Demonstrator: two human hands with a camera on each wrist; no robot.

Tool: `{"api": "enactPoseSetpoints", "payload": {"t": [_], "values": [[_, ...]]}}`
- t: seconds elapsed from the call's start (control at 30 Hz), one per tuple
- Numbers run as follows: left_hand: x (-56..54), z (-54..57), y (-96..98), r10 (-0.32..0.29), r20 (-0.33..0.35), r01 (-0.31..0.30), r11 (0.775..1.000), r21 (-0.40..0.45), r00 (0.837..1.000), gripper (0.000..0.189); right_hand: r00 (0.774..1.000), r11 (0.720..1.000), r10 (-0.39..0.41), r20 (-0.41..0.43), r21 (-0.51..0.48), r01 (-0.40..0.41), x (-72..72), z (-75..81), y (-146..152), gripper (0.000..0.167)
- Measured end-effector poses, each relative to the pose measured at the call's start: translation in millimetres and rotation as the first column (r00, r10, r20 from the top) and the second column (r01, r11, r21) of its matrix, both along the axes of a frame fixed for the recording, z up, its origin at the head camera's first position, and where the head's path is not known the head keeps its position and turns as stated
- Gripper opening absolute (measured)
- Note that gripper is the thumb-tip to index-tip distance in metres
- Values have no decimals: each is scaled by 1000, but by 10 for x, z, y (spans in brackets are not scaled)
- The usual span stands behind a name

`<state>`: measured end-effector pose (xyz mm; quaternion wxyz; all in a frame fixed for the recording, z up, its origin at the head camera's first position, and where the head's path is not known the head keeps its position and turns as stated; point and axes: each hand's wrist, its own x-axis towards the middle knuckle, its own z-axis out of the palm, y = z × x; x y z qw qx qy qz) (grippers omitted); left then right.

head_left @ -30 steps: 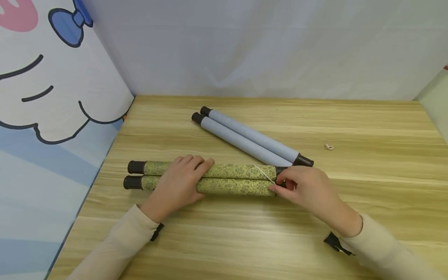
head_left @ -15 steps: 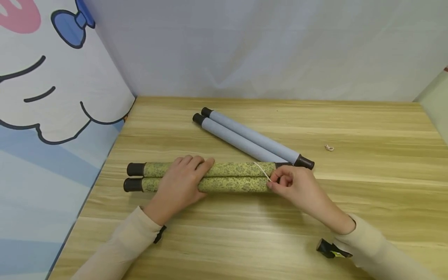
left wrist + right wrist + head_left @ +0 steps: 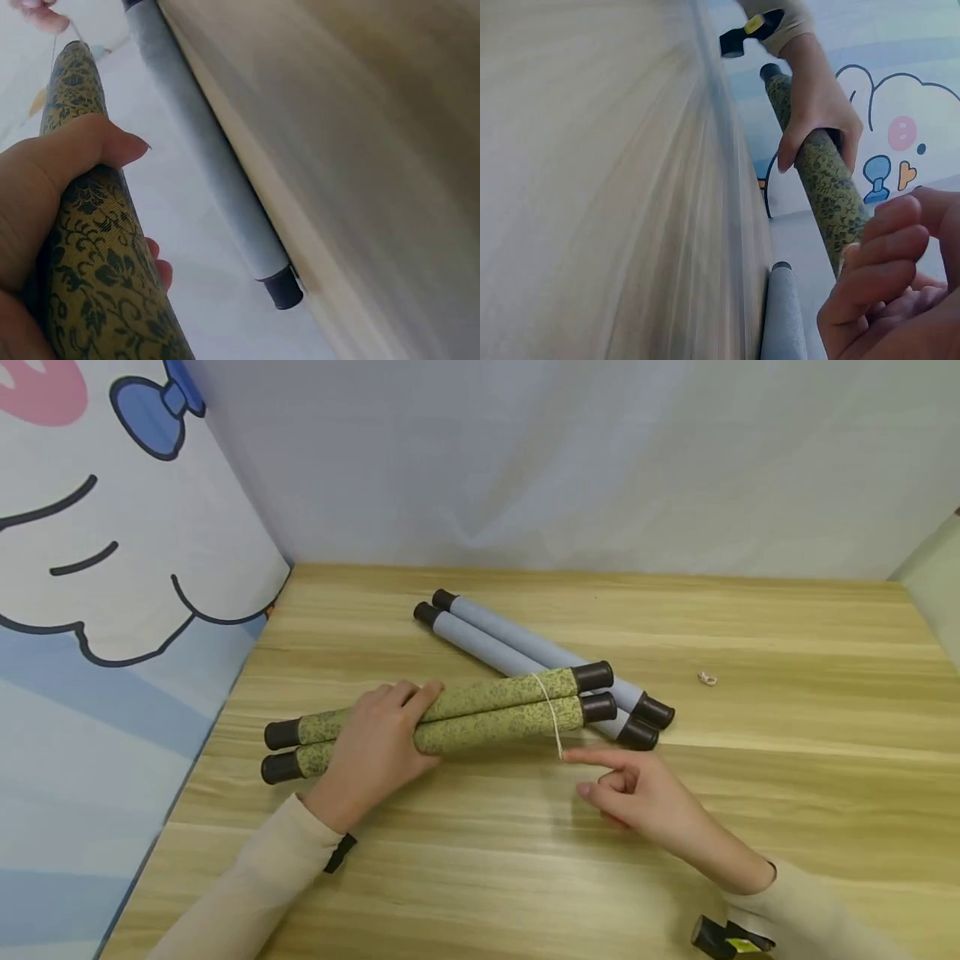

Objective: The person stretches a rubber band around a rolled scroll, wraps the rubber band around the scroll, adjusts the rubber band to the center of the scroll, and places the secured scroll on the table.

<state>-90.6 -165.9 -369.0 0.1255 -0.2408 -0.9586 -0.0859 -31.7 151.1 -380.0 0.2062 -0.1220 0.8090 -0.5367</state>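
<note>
My left hand (image 3: pixel 382 743) grips a scroll rolled up from both ends, its two yellow-green floral rolls (image 3: pixel 495 717) side by side with dark end knobs. The scroll slants, its right end raised over a second scroll. A thin white string loop (image 3: pixel 551 710) goes round its right end, drawn down towards me. My right hand (image 3: pixel 648 793) hooks that loop on its outstretched index fingertip, with the other fingers bent in and the thumb apart. In the left wrist view, the left thumb (image 3: pixel 90 142) lies over the patterned roll (image 3: pixel 112 262). The right wrist view shows the right hand's curled fingers (image 3: pixel 885 262) close up.
A second, pale blue double-rolled scroll (image 3: pixel 487 643) lies slantwise behind, partly under the raised end. A small bunched white string (image 3: pixel 707 678) lies on the wooden table (image 3: pixel 810 760) at right. A cartoon-printed cloth (image 3: pixel 135 610) stands at left, a pale curtain (image 3: pixel 570 468) at the back.
The right hand has gone from pinching the string at the scroll's right end to pulling it towards me on the index finger. The left hand has tilted the scroll, raising its right end.
</note>
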Motion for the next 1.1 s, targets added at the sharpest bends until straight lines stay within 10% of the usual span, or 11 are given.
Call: {"api": "enactPoseSetpoints", "payload": {"t": [0.2, 0.3, 0.47, 0.73, 1.1], "values": [[-26, 3, -65, 57, 15, -57, 998, -21, 998, 92, 963, 993, 6, -270, 118, 27, 58, 34, 76, 22], [-20, -27, -44, -29, -1, 29, 996, -90, 1000, 92, 840, 982, -47, -541, 131, 139, 7, 80, 160, 13], [20, -74, 24, -111, 15, 112, 980, -162, 994, 92, 572, 981, 1, -821, 112, 159, -90, 110, 252, 16], [20, -79, 53, -110, 12, 111, 985, -129, 994, 91, 495, 982, 46, -868, 130, 136, -167, 71, 279, 2], [29, -59, 85, -127, 23, 129, 984, -124, 992, 90, 331, 933, 245, -911, 314, 175, -311, 80, 268, 62]]}}
